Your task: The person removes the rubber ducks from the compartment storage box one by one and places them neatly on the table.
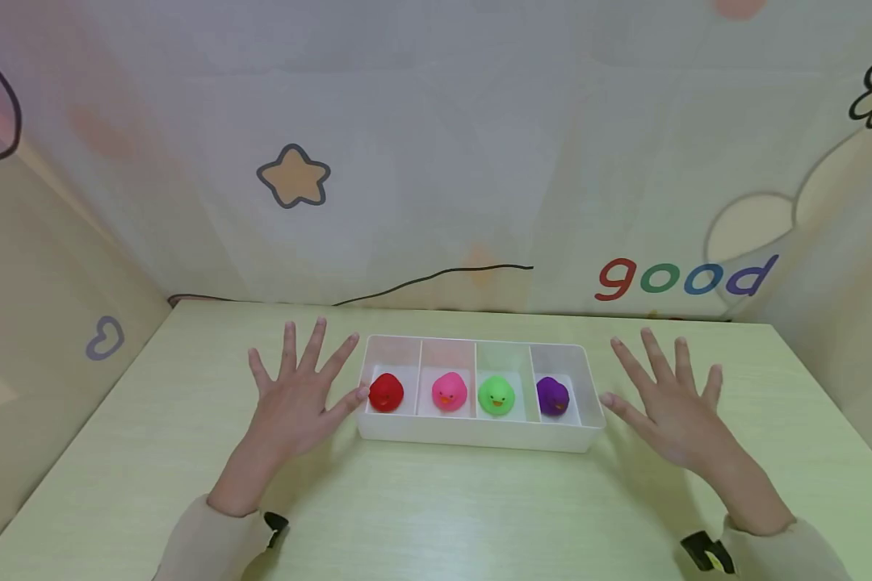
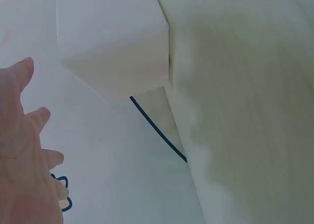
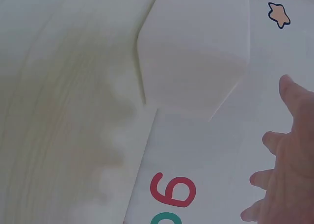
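A white tray (image 1: 480, 436) with a row of compartments sits on the table between my hands. From left to right, its compartments hold a red rubber duck (image 1: 387, 393), a pink rubber duck (image 1: 449, 391), a green rubber duck (image 1: 496, 395) and a purple rubber duck (image 1: 553, 396). My left hand (image 1: 298, 403) is spread beside the tray's left end, its thumb tip overlapping the rim in the head view. On the other side my right hand (image 1: 679, 415) is spread too, thumb near the right end. Neither hand holds anything. Both wrist views show the tray's plain outer walls (image 2: 113, 42).
The pale wooden table (image 1: 436, 516) reaches back to a cloth backdrop (image 1: 436, 161) printed with a star, a flower and the word "good". Cloth sides rise at left and right. Each sleeve (image 1: 214, 541) has a dark strap piece at the wrist.
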Demonstrator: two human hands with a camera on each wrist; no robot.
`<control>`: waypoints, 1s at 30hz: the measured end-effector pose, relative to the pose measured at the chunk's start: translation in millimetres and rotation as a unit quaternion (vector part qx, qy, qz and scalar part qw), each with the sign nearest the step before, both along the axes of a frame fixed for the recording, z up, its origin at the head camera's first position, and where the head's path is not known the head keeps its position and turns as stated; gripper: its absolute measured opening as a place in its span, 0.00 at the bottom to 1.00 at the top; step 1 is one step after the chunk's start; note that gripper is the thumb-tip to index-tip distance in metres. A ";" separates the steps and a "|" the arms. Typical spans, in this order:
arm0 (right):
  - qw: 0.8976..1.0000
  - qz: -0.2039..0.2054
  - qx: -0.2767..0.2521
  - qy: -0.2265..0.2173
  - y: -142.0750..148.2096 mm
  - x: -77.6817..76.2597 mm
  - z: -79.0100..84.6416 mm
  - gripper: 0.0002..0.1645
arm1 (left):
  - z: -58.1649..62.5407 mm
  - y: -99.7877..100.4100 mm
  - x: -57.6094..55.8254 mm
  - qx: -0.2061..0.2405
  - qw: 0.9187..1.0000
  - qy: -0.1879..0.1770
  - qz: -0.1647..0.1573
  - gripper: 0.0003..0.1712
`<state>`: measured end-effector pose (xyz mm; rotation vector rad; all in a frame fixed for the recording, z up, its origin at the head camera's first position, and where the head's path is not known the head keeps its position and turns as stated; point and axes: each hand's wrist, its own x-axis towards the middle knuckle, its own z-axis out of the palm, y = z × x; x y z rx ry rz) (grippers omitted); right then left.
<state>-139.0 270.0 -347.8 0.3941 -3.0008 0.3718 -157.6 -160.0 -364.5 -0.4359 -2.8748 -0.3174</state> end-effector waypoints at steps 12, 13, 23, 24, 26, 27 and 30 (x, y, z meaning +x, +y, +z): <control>0.995 0.025 -0.094 -0.010 -10.8 -3.4 2.8 0.40 | 4.9 2.3 2.9 0.100 0.994 -0.040 -0.028 0.38; 0.994 0.028 -0.105 -0.013 -11.4 -3.8 2.6 0.40 | 5.0 2.5 3.0 0.111 0.992 -0.043 -0.031 0.38; 0.967 0.074 -0.240 -0.040 -15.9 -8.9 0.5 0.37 | 3.9 3.3 2.3 0.243 0.963 -0.077 -0.086 0.37; 0.963 0.081 -0.254 -0.039 -16.5 -9.5 0.3 0.36 | 3.8 3.3 2.3 0.255 0.959 -0.081 -0.091 0.36; 0.955 0.093 -0.278 -0.036 -17.7 -10.7 0.0 0.37 | 3.7 3.3 1.9 0.276 0.952 -0.089 -0.099 0.36; 0.951 0.099 -0.290 -0.035 -18.3 -11.2 -0.1 0.37 | 3.4 3.2 1.5 0.287 0.948 -0.092 -0.103 0.36; 0.942 0.108 -0.316 -0.031 -20.2 -12.6 -0.5 0.37 | 2.5 3.3 0.4 0.316 0.937 -0.097 -0.113 0.37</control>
